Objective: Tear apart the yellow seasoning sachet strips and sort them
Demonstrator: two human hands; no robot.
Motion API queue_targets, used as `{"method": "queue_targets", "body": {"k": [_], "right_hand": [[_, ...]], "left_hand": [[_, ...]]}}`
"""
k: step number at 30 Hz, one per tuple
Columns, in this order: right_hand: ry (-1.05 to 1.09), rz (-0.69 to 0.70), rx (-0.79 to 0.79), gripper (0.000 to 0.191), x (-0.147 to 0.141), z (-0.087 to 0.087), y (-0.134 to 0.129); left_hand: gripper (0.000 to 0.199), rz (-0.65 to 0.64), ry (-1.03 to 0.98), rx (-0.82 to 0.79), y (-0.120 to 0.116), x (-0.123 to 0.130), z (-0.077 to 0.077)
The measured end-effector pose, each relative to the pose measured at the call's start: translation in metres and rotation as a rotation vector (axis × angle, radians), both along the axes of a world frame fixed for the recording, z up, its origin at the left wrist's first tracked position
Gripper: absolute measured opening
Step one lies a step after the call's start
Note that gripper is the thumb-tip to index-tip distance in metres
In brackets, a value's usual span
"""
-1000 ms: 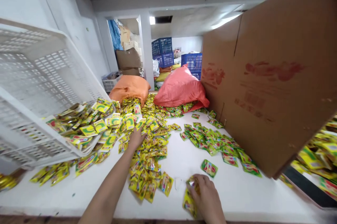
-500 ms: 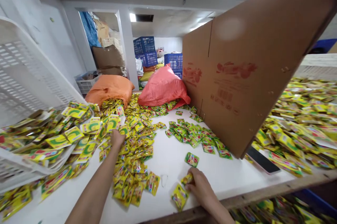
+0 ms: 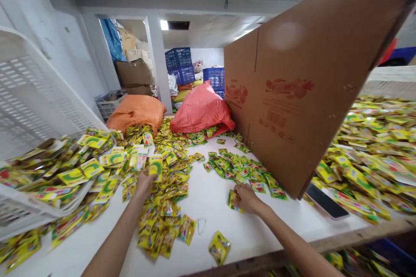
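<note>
My left hand [image 3: 145, 184] holds a flat yellow card packet [image 3: 156, 167] upright over the pile of yellow sachets [image 3: 172, 190]. My right hand [image 3: 247, 198] is closed on a small sachet [image 3: 233, 200] at the front of the pile of green sachets [image 3: 227, 166]. A single yellow sachet [image 3: 219, 247] lies by the table's front edge, with a thin loop [image 3: 201, 226] to its left.
A white basket [image 3: 48, 90] full of card packets leans at the left. Orange [image 3: 138, 112] and red [image 3: 201, 110] sacks spill sachets at the back. A tall cardboard box [image 3: 292, 73] stands on the right, beside a phone [image 3: 326, 201] and more packets [image 3: 373, 155].
My right hand has moved up and away from the lone yellow sachet to the green sachets. My left hand has shifted slightly down and right, with the card packet turned more upright.
</note>
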State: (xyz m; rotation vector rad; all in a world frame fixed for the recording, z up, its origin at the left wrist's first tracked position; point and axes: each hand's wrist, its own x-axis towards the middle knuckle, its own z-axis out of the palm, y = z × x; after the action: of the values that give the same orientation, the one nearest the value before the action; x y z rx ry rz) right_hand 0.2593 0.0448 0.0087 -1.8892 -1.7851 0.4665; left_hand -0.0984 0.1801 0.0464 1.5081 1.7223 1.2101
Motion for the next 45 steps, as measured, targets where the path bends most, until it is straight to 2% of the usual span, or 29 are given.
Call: {"method": "queue_targets", "body": {"k": [4,6,8,10,12,16,19,21,23,26,29,34,37,42,45], "right_hand": [[-0.012,0.085,0.000,0.022,-0.008,-0.003,-0.010],[0.025,0.141,-0.032,0.030,-0.011,-0.003,-0.017],[0.090,0.187,-0.066,0.030,-0.014,-0.002,-0.025],[0.149,0.220,-0.092,0.018,-0.018,0.003,-0.033],[0.288,0.238,-0.064,0.005,-0.025,0.013,-0.040],[0.785,0.164,0.055,0.026,-0.052,0.040,-0.055],[0.934,0.051,0.100,0.032,-0.076,0.053,-0.061],[0.896,-0.020,0.145,0.031,-0.088,0.054,-0.064],[0.735,-0.087,0.203,0.028,-0.096,0.049,-0.066],[0.419,-0.139,0.300,0.021,-0.101,0.036,-0.071],[0.258,-0.136,0.372,0.017,-0.101,0.026,-0.076],[0.191,-0.151,0.440,0.014,-0.100,0.022,-0.083],[0.113,-0.099,0.470,0.012,-0.101,0.023,-0.086],[0.044,-0.070,0.438,0.015,-0.107,0.024,-0.086],[0.024,-0.061,0.411,0.016,-0.111,0.026,-0.085]], "left_hand": [[0.026,-0.230,-0.212,-0.132,-0.077,0.021,-0.006],[0.027,-0.400,-0.448,-0.239,-0.109,0.037,-0.011],[0.030,-0.505,-0.652,-0.336,-0.132,0.052,-0.016],[0.034,-0.530,-0.702,-0.370,-0.145,0.066,-0.022],[0.036,-0.525,-0.584,-0.318,-0.152,0.078,-0.029],[0.029,-0.538,-0.128,-0.085,-0.163,0.099,-0.038],[0.039,-0.459,0.214,0.093,-0.173,0.112,-0.039],[0.046,-0.391,0.385,0.175,-0.179,0.118,-0.040],[0.047,-0.348,0.495,0.216,-0.184,0.121,-0.040],[0.045,-0.259,0.557,0.240,-0.187,0.121,-0.042],[0.044,-0.206,0.563,0.247,-0.188,0.119,-0.043],[0.044,-0.230,0.567,0.257,-0.191,0.121,-0.040],[0.042,-0.238,0.561,0.231,-0.194,0.122,-0.039],[0.047,-0.370,0.549,0.223,-0.203,0.122,-0.043],[0.047,-0.367,0.536,0.208,-0.202,0.120,-0.043]]}}
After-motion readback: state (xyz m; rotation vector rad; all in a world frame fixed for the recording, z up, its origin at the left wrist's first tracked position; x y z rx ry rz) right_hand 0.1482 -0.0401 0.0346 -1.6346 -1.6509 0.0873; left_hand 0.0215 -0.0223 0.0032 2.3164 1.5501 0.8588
